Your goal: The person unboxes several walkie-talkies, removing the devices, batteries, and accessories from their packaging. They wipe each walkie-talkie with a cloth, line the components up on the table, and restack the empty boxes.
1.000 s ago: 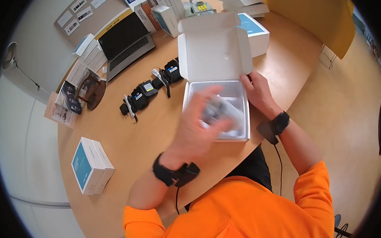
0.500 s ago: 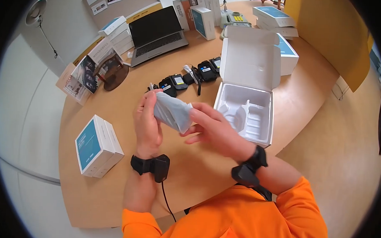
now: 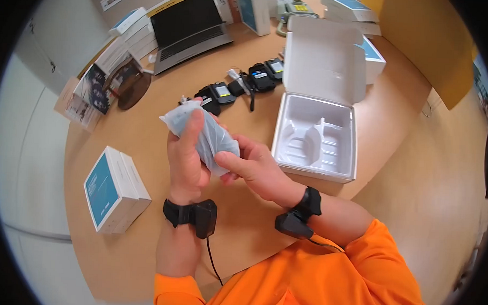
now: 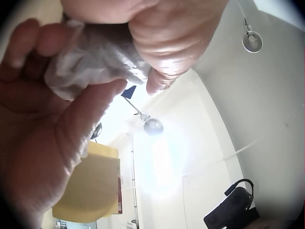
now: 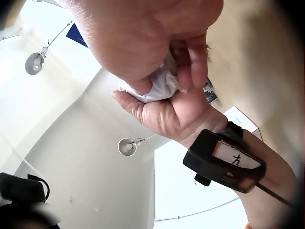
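A bundle in thin whitish, translucent wrapping (image 3: 204, 135) is held above the table between both hands. The left hand (image 3: 187, 161) grips its left side, thumb lying over the top. At its lower right end the right hand (image 3: 259, 172) pinches the wrapping between thumb and fingers. In the left wrist view the wrapping (image 4: 95, 62) shows between the fingers; the right wrist view shows part of it (image 5: 162, 86) too. What lies inside cannot be made out. To the right, the white box (image 3: 353, 140) stands with its lid raised and a moulded tray (image 3: 304, 109) inside.
Black devices with straps and cables (image 3: 262, 78) lie behind the hands. A laptop (image 3: 192, 32), propped books (image 3: 98, 88) and a brown round stand (image 3: 134, 89) are at the back left. White-and-teal boxes (image 3: 105, 193) stand at the left; others (image 3: 348, 8) are at the back.
The right hand left the box's edge and joined the left hand at the bundle, which came out of the box toward the left. Since the last frame, the bundle has turned and its wrapping spread wider.
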The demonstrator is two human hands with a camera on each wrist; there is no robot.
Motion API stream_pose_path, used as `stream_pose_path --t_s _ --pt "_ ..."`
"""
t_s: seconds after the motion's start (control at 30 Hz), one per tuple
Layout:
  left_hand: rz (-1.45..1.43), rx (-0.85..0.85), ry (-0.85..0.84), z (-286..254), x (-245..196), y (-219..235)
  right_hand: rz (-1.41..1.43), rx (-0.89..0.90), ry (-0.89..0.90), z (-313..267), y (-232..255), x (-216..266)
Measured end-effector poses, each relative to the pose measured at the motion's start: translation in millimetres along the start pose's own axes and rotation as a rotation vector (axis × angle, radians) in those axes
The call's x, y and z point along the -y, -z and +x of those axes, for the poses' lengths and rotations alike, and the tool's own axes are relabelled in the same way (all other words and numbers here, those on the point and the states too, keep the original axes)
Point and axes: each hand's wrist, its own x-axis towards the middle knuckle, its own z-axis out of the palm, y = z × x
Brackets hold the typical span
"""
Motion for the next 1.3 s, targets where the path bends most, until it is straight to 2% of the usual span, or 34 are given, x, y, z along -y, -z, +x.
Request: stream_pose_path --t_s 0.1,0.27,0.37,0.43,0.53,0.63,0.73,0.83,0.93,0.97,1.07,1.13,1.2,1.27,1.3 --pt "-0.118 -0.133 -0.014 11 -9 14 -0.044 0.004 -0.054 -2 2 -5" --pt "-0.234 -0.115 -0.004 10 -22 21 -0.061 0.124 -0.162 -9 0 1" --pt "-0.221 -0.051 0.049 5 -19 15 0.255 0.183 -0.117 -8 -4 2" --pt "-0.174 -0.009 0.078 -1 -19 5 0.339 0.232 -0.121 -8 1 3" --pt "-0.039 -0.084 0.01 -9 -27 -10 0.414 0.266 -0.162 -6 9 5" --pt "0.016 -0.109 -0.192 -13 -37 -17 0.417 0.274 -0.2 -7 11 3" --pt "-0.098 -0.101 -0.386 -21 -59 -16 0.309 0.282 -0.228 -9 11 0" --pt "-0.22 0.16 -0.516 -29 -90 25 0.251 0.296 -0.229 -14 8 -2" --pt "-0.083 -0.072 -0.521 -36 -85 10 0.307 0.298 -0.197 -20 4 1" --pt "-0.054 -0.045 -0.478 -37 -75 5 0.336 0.295 -0.184 -23 4 4" --pt "0.243 -0.18 -0.396 -43 -38 -18 0.373 0.249 -0.135 -35 5 18" --pt "0.545 0.033 -0.341 -47 -33 3 0.365 0.2 -0.101 -48 13 28" --pt "0.749 0.186 -0.196 -49 -32 0 0.339 0.142 -0.068 -65 25 37" --pt "0.881 0.231 0.018 -52 -41 -19 0.292 0.043 -0.028 -84 39 45" --pt "0.856 0.314 -0.021 -46 -36 -22 0.279 0.015 0.008 -95 49 50"
